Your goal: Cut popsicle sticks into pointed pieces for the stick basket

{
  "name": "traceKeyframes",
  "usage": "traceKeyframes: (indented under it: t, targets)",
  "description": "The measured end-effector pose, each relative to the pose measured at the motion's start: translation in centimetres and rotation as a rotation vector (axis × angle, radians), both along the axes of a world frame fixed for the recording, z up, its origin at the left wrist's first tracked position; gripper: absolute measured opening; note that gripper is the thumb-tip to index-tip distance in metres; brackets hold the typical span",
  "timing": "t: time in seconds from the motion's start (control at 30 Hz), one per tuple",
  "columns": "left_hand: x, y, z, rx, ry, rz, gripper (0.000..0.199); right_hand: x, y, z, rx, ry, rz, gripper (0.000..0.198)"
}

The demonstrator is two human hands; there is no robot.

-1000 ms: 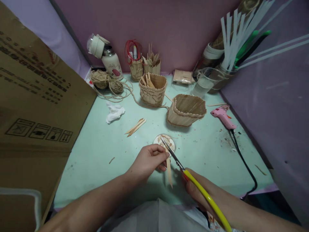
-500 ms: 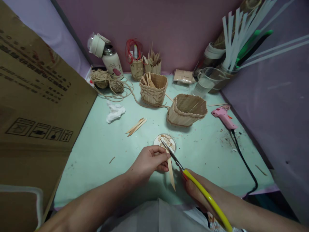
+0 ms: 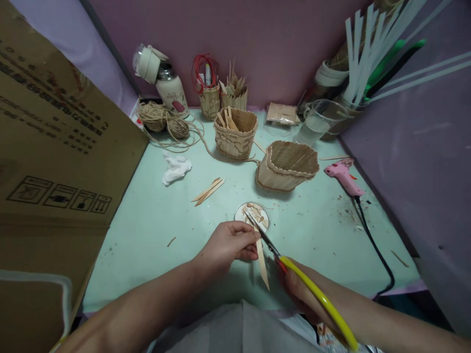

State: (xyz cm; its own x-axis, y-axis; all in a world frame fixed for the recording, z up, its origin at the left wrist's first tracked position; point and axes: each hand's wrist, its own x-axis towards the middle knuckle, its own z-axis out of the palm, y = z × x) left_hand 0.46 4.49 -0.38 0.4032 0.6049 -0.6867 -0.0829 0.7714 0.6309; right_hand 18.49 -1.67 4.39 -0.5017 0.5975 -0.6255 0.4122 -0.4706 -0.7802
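My left hand (image 3: 233, 242) pinches a thin pointed wooden strip (image 3: 262, 267) between thumb and fingers, its sharp end hanging down toward me. In my right hand (image 3: 300, 284) is a pair of scissors (image 3: 318, 294) with yellow handles. The blades reach past my left fingertips at the strip's upper end, over a small round dish (image 3: 267, 223) holding cut wood pieces (image 3: 257, 211). Whether the blades are fully closed on the wood is hard to see. Left of the dish lie several more wooden strips (image 3: 208, 191).
Behind the dish stand a wooden-sided basket (image 3: 275, 174) and a smaller basket (image 3: 235, 144) with sticks. A pink glue gun (image 3: 344, 177) lies right, its black cord trailing forward. Twine (image 3: 152, 117), crumpled tissue (image 3: 175, 168) and a plastic cup (image 3: 316, 122) are around; a cardboard box (image 3: 55, 147) walls the left.
Both hands, the strip and the scissors keep nearly the same pose. The whole view has shifted slightly.
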Motion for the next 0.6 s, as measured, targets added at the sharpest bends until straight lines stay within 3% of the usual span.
traceKeyframes:
  t: [0.2, 0.33, 0.47, 0.6]
  targets:
    - [0.0, 0.0, 0.0, -0.002, 0.001, -0.006, 0.021, -0.2, 0.1, 0.4, -0.012, -0.032, 0.042, 0.056]
    - [0.0, -0.1, -0.2, -0.01, -0.019, -0.023, 0.022, -0.6, -0.3, 0.3, -0.041, -0.079, -0.032, 0.055]
    - [0.0, -0.1, -0.2, -0.023, -0.031, -0.033, 0.024, -0.6, -0.7, -0.6, -0.157, -0.09, -0.085, 0.054]
    - [-0.1, -0.1, 0.0, -0.046, -0.032, -0.03, 0.024, -0.5, -0.6, -0.9, -0.118, -0.105, -0.102, 0.052]
